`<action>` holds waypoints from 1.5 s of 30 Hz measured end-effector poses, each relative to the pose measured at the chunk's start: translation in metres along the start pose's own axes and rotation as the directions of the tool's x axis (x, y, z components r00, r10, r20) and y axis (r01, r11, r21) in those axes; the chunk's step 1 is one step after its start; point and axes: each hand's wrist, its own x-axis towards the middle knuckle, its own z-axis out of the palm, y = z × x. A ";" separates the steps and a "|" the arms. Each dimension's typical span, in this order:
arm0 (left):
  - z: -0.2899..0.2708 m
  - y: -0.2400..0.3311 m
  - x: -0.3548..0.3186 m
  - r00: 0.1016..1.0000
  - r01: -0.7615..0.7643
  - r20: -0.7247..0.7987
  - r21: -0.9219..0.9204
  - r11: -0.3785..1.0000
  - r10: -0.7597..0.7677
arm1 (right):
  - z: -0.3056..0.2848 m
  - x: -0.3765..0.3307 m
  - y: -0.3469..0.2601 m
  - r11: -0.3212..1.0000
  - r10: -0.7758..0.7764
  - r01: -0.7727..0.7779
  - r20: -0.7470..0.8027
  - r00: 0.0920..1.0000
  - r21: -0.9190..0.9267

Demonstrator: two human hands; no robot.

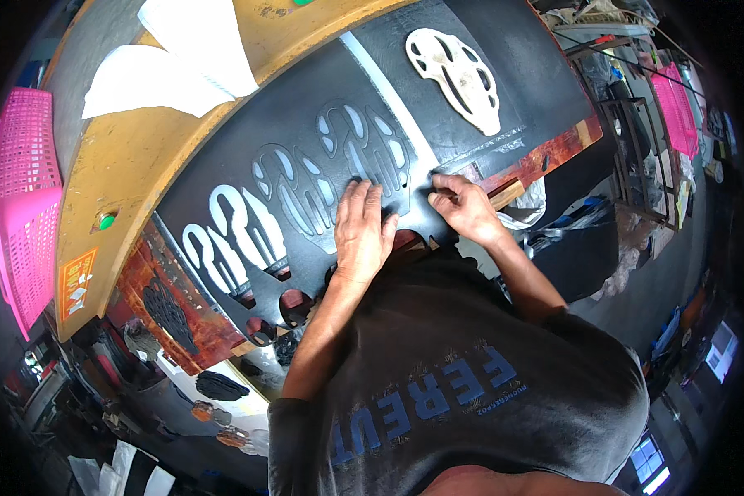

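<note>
A black sheet point(248, 140) with several slotted shapes cut into it lies on the work table before me. My left hand point(362, 227) rests flat on its near part, fingers stretched out beside the cut shapes. Closed at the sheet's near right edge, my right hand point(469, 213) pinches it between thumb and curled fingers; the exact grip is partly hidden. Light shows through the cut-outs at the left, and larger holes open along the near edge. Farther right, a cream-coloured slotted cutting die point(455, 81) sits on another black sheet point(504, 50).
A yellow machine beam point(140, 198) with a green button point(107, 221) curves along the far left side, bearing white paper point(153, 78). Black slotted pieces point(169, 314) lie on the worn red board point(145, 264). Pink baskets point(26, 190) stand left and right. A metal rack point(636, 157) is at the right.
</note>
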 end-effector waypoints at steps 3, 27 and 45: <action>0.006 0.001 0.002 0.997 0.039 0.064 0.007 0.999 -0.040 | 0.004 0.022 0.020 0.947 0.147 -0.220 0.292 0.945 0.236; 0.009 -0.046 0.080 0.719 0.647 0.561 -0.327 0.689 -0.410 | 0.000 -0.002 -0.028 0.989 0.000 -0.019 0.125 0.992 0.147; 0.020 -0.041 0.106 0.839 0.518 0.367 -0.314 0.796 -0.402 | 0.064 0.060 -0.005 0.949 -0.246 0.249 -0.041 0.968 0.195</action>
